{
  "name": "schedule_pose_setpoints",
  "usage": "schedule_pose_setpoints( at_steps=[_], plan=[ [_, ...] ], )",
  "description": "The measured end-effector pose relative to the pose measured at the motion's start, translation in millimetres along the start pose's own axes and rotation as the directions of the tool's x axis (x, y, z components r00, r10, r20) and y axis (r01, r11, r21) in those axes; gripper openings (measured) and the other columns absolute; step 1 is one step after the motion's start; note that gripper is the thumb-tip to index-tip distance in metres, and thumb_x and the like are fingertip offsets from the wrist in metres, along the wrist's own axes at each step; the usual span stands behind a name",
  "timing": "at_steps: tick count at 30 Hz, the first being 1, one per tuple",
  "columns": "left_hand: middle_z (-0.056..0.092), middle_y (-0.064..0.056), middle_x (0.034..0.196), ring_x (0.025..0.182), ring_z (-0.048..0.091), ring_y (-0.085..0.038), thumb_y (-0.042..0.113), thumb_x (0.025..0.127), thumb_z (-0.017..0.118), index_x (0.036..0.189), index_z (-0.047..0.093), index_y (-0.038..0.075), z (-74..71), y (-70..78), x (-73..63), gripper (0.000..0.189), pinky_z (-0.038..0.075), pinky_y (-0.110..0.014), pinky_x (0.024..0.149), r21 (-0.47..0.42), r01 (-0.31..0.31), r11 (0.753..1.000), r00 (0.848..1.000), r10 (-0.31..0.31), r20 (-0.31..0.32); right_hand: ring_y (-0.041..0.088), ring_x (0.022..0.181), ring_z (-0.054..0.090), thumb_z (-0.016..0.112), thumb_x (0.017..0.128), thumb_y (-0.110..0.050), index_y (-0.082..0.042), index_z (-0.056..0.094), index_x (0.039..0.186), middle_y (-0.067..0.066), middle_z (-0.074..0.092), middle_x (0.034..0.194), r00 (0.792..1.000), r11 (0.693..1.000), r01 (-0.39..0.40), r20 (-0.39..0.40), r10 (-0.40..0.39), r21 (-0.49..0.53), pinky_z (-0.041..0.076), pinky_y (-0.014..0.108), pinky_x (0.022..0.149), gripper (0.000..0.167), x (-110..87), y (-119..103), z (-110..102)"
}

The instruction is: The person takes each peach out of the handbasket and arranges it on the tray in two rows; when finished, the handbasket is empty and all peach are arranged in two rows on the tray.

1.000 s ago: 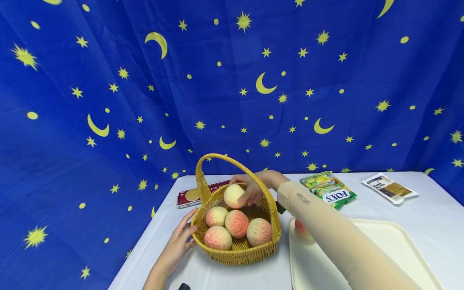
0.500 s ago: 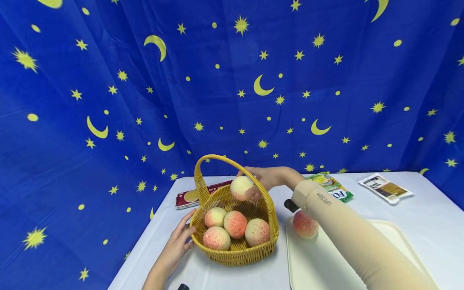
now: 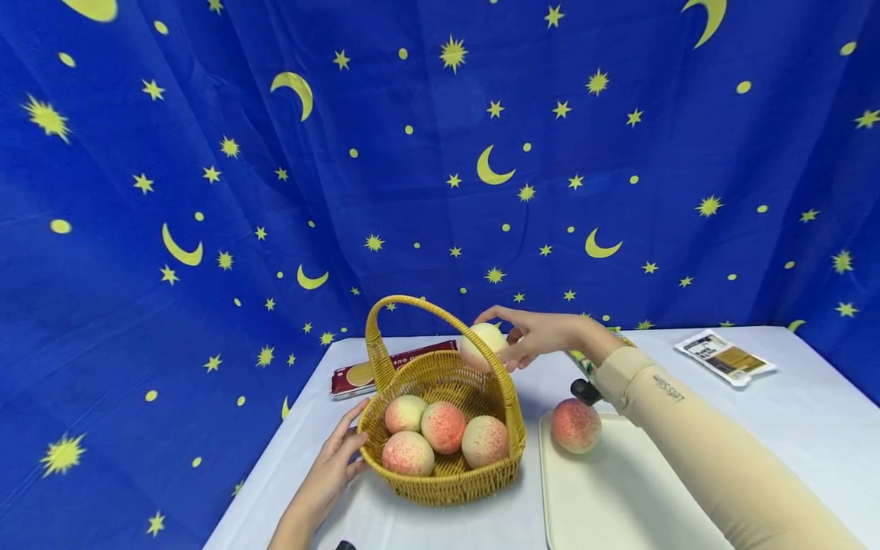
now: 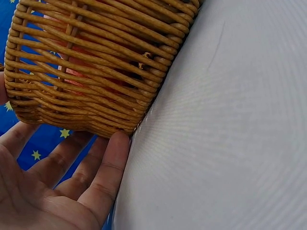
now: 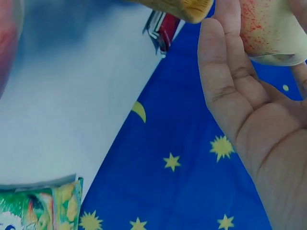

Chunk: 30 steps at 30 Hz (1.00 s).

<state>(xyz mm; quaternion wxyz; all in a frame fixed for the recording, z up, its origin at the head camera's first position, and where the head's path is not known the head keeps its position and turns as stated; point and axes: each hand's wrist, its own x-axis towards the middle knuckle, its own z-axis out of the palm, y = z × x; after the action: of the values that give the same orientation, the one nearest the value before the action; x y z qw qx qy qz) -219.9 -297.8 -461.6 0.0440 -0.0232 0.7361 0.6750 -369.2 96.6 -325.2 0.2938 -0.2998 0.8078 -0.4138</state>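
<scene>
My right hand (image 3: pixel 539 336) holds a pale yellow and pink peach (image 3: pixel 487 341) between thumb and fingers, above the back right rim of the basket. The basket handle crosses in front of part of this peach. In the right wrist view the peach (image 5: pixel 271 33) sits at the fingers, cut by the frame's top. My left hand (image 3: pixel 328 466) rests its fingers against the left side of the yellow wicker basket (image 3: pixel 454 489); the left wrist view shows fingertips touching the weave (image 4: pixel 96 86). Several peaches, one of them redder (image 3: pixel 443 428), lie inside the basket.
Right of the basket, another red peach (image 3: pixel 576 425) lies on a cream tray (image 3: pixel 605 496). A red biscuit packet (image 3: pixel 357 376) lies behind the basket. A green packet (image 5: pixel 38 208) is mostly hidden by the right arm. A white and brown pouch (image 3: pixel 725 357) lies back right.
My right hand has lifted the peach out of the basket's back and carried it up and to the right, past the handle. The left hand stays at the basket.
</scene>
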Motion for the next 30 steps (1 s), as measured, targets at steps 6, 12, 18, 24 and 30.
schedule_pose_setpoints(
  at_steps=[6, 12, 18, 24, 30],
  plan=[
    [0.046, -0.024, 0.162, 0.139, 0.056, -0.031, 0.027, 0.111, 0.051, 0.169, 0.033, 0.029, 0.6, -1.4, 0.5, 0.061, 0.06, -0.034, 0.097, 0.001, 0.009, 1.0, 1.0, -0.009, -0.004, 0.029, 0.103, 0.074, 0.075, 0.102, -0.023, -0.032, 0.034, 0.162, 0.021, 0.066, 0.126, 0.999, 0.999, 0.0, -0.045, 0.002, 0.051, 0.064, 0.042, 0.092, 0.072, -20.3, 11, -7],
    [0.046, -0.024, 0.161, 0.139, 0.056, -0.032, 0.027, 0.111, 0.051, 0.169, 0.034, 0.029, -0.1, -1.4, 0.7, 0.06, 0.06, -0.034, 0.098, 0.007, 0.007, 1.0, 1.0, -0.007, -0.014, 0.031, 0.106, 0.075, 0.073, 0.103, -0.021, -0.03, 0.029, 0.163, 0.024, 0.064, 0.13, 0.996, 0.998, 0.01, -0.087, -0.005, 0.057, 0.063, 0.042, 0.092, 0.074, -44.6, 23, -14],
    [0.046, -0.024, 0.162, 0.14, 0.056, -0.032, 0.027, 0.111, 0.05, 0.169, 0.032, 0.029, -0.9, 0.0, -0.1, 0.061, 0.06, -0.035, 0.098, 0.015, 0.012, 1.0, 1.0, -0.012, -0.005, 0.031, 0.105, 0.075, 0.073, 0.102, -0.016, -0.027, 0.026, 0.163, 0.024, 0.068, 0.128, 0.992, 0.999, 0.006, -0.128, 0.0, 0.045, 0.062, 0.039, 0.088, 0.077, -73.5, 36, -21],
    [0.045, -0.024, 0.163, 0.141, 0.055, -0.033, 0.026, 0.111, 0.051, 0.169, 0.033, 0.029, -3.2, 2.7, -2.7, 0.061, 0.06, -0.033, 0.096, 0.03, 0.01, 0.999, 1.0, -0.01, -0.019, 0.033, 0.105, 0.074, 0.074, 0.102, -0.02, -0.023, 0.025, 0.163, 0.026, 0.065, 0.13, 0.989, 0.998, 0.009, -0.149, 0.001, 0.065, 0.064, 0.04, 0.088, 0.078, -102.0, 50, -20],
    [0.047, -0.024, 0.161, 0.138, 0.057, -0.031, 0.027, 0.111, 0.051, 0.169, 0.033, 0.029, -1.2, 1.5, -1.7, 0.061, 0.061, -0.032, 0.095, 0.022, 0.001, 1.0, 1.0, 0.0, -0.005, 0.035, 0.108, 0.073, 0.076, 0.099, -0.014, -0.021, 0.025, 0.159, 0.027, 0.063, 0.128, 0.988, 0.997, 0.009, -0.155, 0.002, 0.073, 0.065, 0.042, 0.088, 0.079, -132.5, 68, -19]
  ],
)
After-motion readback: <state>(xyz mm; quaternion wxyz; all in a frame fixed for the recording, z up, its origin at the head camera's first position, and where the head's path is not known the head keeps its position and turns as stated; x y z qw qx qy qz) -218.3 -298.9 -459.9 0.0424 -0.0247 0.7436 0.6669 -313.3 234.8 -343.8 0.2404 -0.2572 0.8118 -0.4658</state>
